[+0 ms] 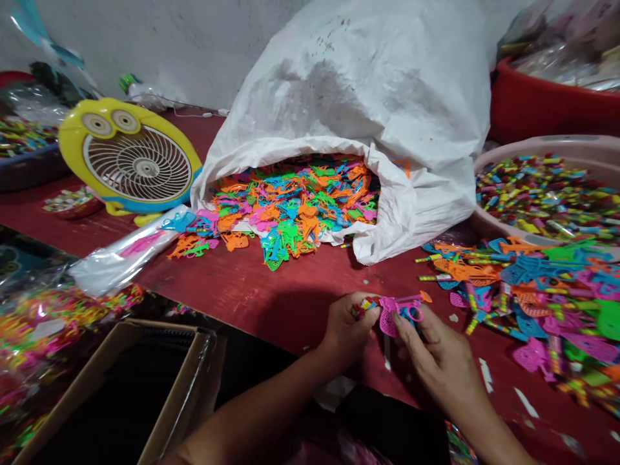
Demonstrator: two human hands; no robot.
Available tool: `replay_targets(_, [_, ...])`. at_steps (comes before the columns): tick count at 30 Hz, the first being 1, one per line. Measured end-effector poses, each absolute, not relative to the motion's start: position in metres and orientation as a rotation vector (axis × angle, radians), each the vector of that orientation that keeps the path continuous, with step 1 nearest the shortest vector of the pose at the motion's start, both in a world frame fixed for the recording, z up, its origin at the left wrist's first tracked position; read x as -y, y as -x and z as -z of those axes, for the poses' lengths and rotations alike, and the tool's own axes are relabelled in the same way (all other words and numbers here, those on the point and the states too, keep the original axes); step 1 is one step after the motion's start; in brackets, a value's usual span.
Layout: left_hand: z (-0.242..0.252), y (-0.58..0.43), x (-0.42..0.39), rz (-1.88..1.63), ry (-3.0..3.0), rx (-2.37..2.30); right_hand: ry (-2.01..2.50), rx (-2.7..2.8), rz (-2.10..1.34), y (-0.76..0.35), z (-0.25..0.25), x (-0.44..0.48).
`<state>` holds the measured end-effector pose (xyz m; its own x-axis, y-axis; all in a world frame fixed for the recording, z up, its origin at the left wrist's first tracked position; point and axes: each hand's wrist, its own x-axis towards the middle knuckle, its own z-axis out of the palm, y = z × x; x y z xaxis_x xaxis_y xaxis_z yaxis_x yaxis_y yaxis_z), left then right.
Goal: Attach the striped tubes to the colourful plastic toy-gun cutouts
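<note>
The left hand (346, 326) and right hand (438, 355) grip a glossy pink plastic toy (402, 309) with a flat mesh paddle (387, 325) and thin striped stick (365, 305)

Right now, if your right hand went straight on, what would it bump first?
Your right hand meets the pink plastic toy piece first; its fingers already seem on it. Your left hand lies just beyond, though depth is hard to judge.
</note>
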<state>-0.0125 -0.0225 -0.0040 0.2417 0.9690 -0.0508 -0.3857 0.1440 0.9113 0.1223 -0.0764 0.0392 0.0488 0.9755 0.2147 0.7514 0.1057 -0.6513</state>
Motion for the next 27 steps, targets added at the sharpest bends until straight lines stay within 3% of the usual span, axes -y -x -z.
replay_targets(14, [0.009, 0.013, 0.023, -1.136, -0.971, -0.779, 1.703, 1.638, -0.53, -0.12, -0.033, 0.076])
replay_targets(24, [0.013, 0.02, 0.023, -1.169, -1.562, -0.94, 1.7, 1.577, -0.58, -0.116, -0.045, 0.075])
replay_targets(27, [0.012, 0.022, 0.024, -1.136, -1.615, -0.937, 1.646, 1.536, -0.754, -0.12, -0.049, 0.075])
